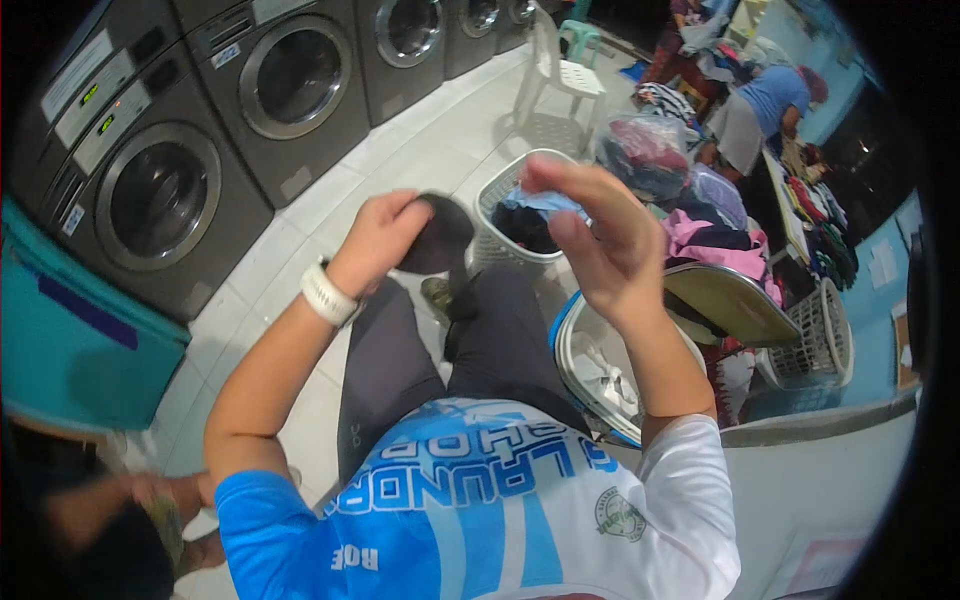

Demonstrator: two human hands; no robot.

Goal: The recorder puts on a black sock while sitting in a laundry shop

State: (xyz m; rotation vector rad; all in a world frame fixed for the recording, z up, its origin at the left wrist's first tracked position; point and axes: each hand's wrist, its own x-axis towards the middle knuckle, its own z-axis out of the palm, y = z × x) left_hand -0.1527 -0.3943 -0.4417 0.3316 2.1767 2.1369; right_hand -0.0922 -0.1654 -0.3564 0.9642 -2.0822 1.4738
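Observation:
My left hand (386, 236), with a white band on the wrist, grips a dark, flat, rounded thing (442, 236) between thumb and fingers. Whether that thing is cloth or stiff cannot be told. My right hand (611, 232) is raised, slightly blurred, with thumb and fingers apart and nothing between them. From this view it covers part of a white plastic laundry basket (495, 244) on the floor, which holds dark and light blue clothes (525, 225). Below my right wrist, beside my leg, stand stacked baskets or tubs (570, 367) with white cloth (607, 382) inside.
Front-loading laundry machines (296, 79) line the left side. A white plastic chair (559, 75) stands ahead. Bagged clothes (645, 150) and pink garments (712, 247) pile up at right, near a person bending (772, 109). Another person's arm (97, 502) shows at lower left.

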